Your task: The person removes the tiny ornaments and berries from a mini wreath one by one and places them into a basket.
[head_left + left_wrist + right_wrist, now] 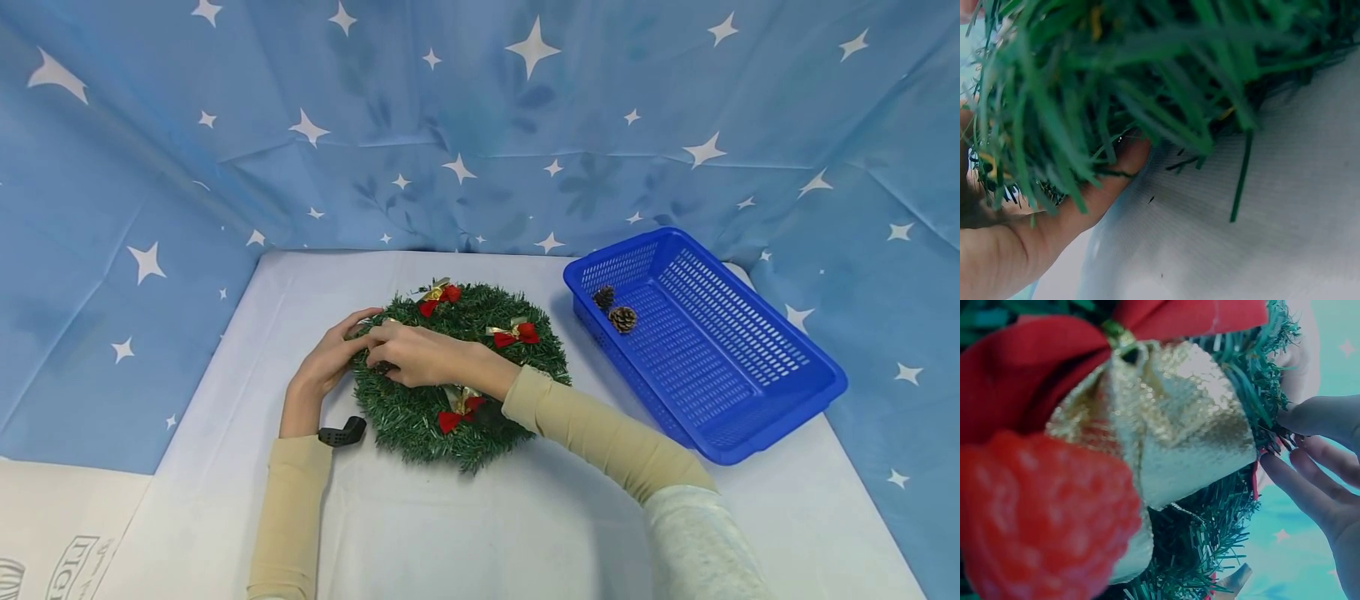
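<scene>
A green tinsel wreath [465, 442] lies on the white table, dressed with red bows [516, 333] and gold ribbon. My left hand [330, 358] grips its left edge; in the left wrist view the thumb [1079, 212] is tucked under the green strands. My right hand [412, 354] reaches across the wreath to that same left side. Its fingertips pinch a small dark pine cone [1284, 439], mostly hidden, against the greenery. Close up in the right wrist view are a gold ribbon [1191, 437] and a red bumpy berry [1041, 519].
To the right stands a blue plastic basket [750, 433], angled, with two pine cones [622, 319] at its left end. A blue star-patterned cloth [480, 125] rises behind and beside the table [465, 533]. A black device [343, 432] is at my left wrist.
</scene>
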Demonstrator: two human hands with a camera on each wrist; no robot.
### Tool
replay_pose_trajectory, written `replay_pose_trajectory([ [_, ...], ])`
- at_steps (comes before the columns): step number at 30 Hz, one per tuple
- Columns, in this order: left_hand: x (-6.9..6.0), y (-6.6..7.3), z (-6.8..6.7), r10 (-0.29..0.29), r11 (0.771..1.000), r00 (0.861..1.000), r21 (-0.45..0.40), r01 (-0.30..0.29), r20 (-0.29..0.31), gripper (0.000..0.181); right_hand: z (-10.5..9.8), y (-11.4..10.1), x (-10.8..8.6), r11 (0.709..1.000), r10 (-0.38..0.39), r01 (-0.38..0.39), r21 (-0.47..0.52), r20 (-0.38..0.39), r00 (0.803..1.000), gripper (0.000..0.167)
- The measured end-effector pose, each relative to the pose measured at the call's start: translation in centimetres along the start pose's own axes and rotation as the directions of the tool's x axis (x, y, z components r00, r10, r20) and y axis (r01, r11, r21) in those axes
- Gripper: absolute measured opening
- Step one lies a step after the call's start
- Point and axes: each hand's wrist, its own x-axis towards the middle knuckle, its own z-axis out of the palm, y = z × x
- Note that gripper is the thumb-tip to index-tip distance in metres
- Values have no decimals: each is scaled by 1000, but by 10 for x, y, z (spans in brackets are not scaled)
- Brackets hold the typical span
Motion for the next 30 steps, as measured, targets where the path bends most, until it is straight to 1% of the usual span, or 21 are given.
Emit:
replay_pose_trajectory([
  [7,0,0,0,-21,999,1000,28,21,-15,60,-2,1,-2,997,12,-14,74,19,1000,26],
  [14,1,2,0,-21,1000,1000,15,21,-18,59,-6,3,-4,989,28,-29,142,11,1000,28],
  [20,0,2,1,-22,999,1000,46,23,-17,60,-9,7,-9,985,2,4,174,-34,999,24],
  [23,0,2,1,-24,999,1000,35,24,-15,61,-11,9,-11,984,-7,17,180,-58,998,22],
  [27,0,1,2,-25,999,1000,25,26,-14,63,-14,9,-14,982,-2,16,187,-75,997,22],
  [30,0,0,1,-31,999,999,32,31,-15,64,-17,10,-16,980,-3,21,196,-94,996,22],
])
